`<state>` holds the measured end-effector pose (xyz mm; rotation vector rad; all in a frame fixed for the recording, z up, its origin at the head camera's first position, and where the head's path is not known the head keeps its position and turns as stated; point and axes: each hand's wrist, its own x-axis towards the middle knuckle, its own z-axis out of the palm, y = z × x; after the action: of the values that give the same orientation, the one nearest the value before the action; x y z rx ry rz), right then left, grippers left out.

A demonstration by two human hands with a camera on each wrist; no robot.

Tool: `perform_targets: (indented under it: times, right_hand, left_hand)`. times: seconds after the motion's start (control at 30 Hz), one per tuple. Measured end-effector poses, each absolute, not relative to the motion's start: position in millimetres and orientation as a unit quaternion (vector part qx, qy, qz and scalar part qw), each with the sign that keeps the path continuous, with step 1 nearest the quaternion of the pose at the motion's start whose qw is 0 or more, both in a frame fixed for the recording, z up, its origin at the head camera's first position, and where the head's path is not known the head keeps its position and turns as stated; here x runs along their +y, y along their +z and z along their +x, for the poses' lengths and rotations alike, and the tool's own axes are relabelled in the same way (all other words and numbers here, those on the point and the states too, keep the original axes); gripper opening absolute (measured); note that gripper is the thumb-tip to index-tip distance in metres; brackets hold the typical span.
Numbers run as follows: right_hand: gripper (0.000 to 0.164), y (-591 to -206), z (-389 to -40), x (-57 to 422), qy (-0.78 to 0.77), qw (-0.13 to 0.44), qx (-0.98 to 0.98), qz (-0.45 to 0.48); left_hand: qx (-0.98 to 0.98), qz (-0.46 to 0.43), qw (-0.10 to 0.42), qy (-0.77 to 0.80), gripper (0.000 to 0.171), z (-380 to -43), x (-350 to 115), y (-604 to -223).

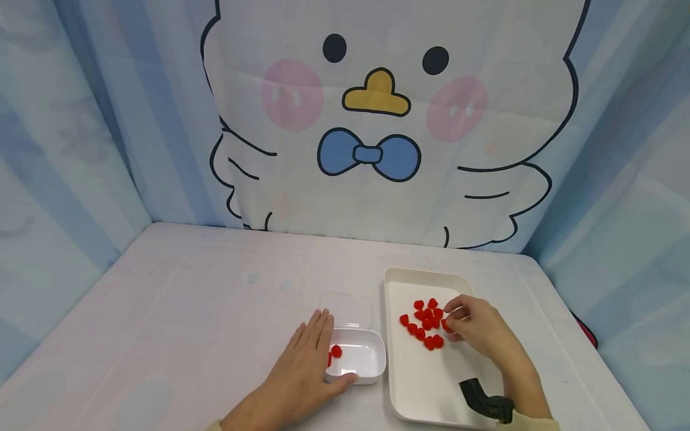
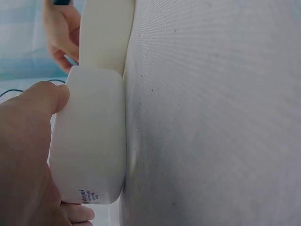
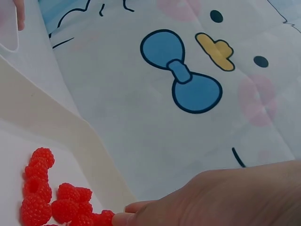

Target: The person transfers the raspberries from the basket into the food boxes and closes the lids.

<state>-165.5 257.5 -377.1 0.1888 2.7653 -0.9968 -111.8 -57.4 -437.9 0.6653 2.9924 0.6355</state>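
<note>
My left hand (image 1: 304, 371) lies along the left side of a small white plastic box (image 1: 360, 362), its fingers straight and its thumb (image 2: 59, 98) against the near rim. Two red raspberries (image 1: 336, 351) show inside the box, one partly covered by the hand. To the right, my right hand (image 1: 482, 329) reaches over a cream tray (image 1: 426, 383) and pinches a raspberry (image 3: 106, 217) between thumb and fingertips. Beside those fingertips, several more raspberries (image 1: 427, 323) lie clustered on the tray. In the right wrist view, a row of raspberries (image 3: 35, 188) appears at lower left.
A clear lid (image 1: 347, 308) lies spread out behind the box. The tray stands close to the box's right side. A black strap piece (image 1: 485, 402) sticks out from the right wrist over the tray. Printed curtains (image 1: 372, 203) hang behind the table and at both sides.
</note>
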Motion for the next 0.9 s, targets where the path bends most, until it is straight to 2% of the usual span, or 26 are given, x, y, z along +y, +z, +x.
perform_targets:
  times: [0.9]
  right_hand:
    - [0.031, -375.9, -162.3, 242.8, -0.424, 0.085, 0.901, 0.025]
  left_hand:
    - [0.955, 0.213, 0.002, 0.206, 0.103, -111.0, -57.8, -438.2]
